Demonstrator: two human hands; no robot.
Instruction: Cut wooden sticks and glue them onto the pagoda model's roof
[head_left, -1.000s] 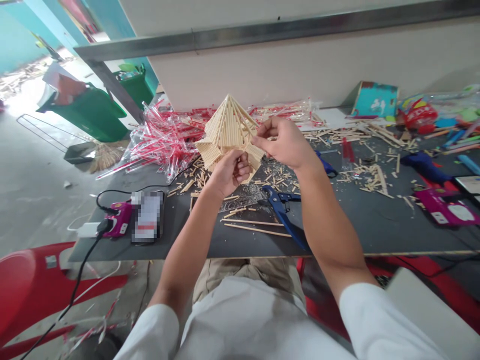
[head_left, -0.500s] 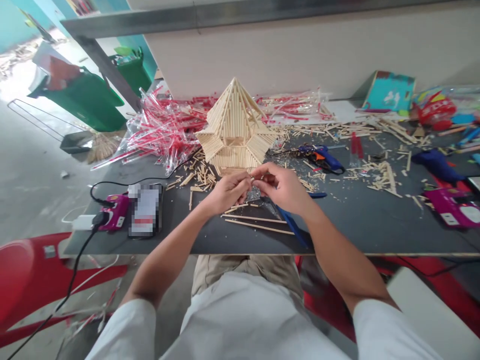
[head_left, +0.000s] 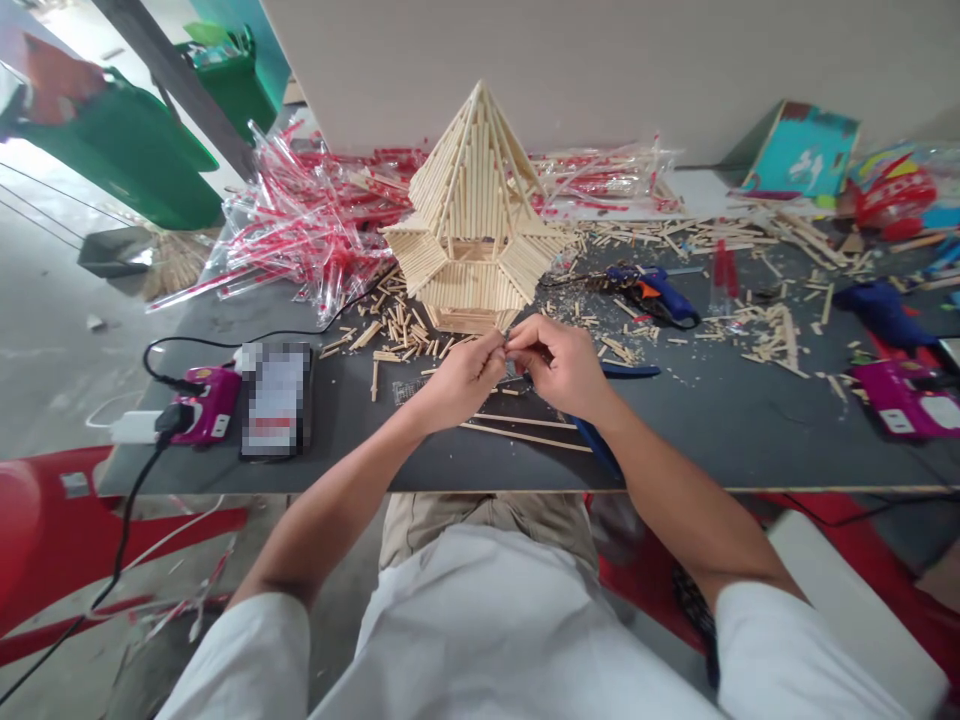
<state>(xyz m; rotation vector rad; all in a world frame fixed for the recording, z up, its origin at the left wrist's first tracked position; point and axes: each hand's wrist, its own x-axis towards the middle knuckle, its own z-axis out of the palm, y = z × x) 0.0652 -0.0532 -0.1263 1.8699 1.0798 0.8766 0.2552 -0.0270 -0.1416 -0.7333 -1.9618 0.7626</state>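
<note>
My left hand (head_left: 469, 378) and my right hand (head_left: 556, 362) meet fingertip to fingertip just in front of a pointed house-like model (head_left: 472, 285) built of thin wooden sticks. Both hands are closed in a pinch. Whatever lies between the fingertips is too small and covered to make out. Below my hands, two long thin sticks (head_left: 525, 434) lie on the dark table. Blue-handled pliers or cutters (head_left: 598, 447) rest partly under my right hand and wrist. Short cut sticks (head_left: 405, 330) are scattered left of the model's base.
A blue glue gun (head_left: 656, 295) lies right of the model, another (head_left: 885, 312) farther right. Red-and-clear plastic wrappers (head_left: 300, 230) heap up at the back left. A phone (head_left: 277, 400) and a purple power strip (head_left: 206, 403) sit at the left; a second purple strip (head_left: 904, 397) is at the right.
The camera view has tilted down and shifted, so the model looks larger and nearer. My hands stay pinched together in front of it, with the fingers only slightly shifted.
</note>
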